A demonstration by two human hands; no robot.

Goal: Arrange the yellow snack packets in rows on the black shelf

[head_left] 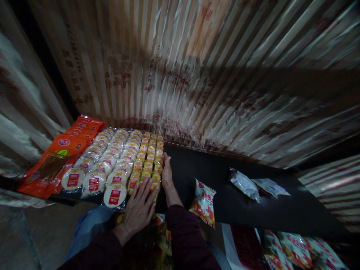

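Note:
Rows of small yellow snack packets [149, 157] lie on a black shelf [253, 210]. My left hand [139, 206] lies flat with spread fingers against the near end of these rows. My right hand [166, 172] is stretched out straight and presses edge-on along the right side of the yellow rows. Neither hand holds anything. Left of the yellow packets lie rows of round white wrapped cakes [107, 161] with red labels.
Orange flat packs [56, 157] lie at the shelf's left end. A red-and-white snack bag [204, 202] sits right of my right wrist. Two pale wrapped packets [254, 185] lie further right. More bags [298, 253] sit below. A foil-striped wall [213, 75] rises behind.

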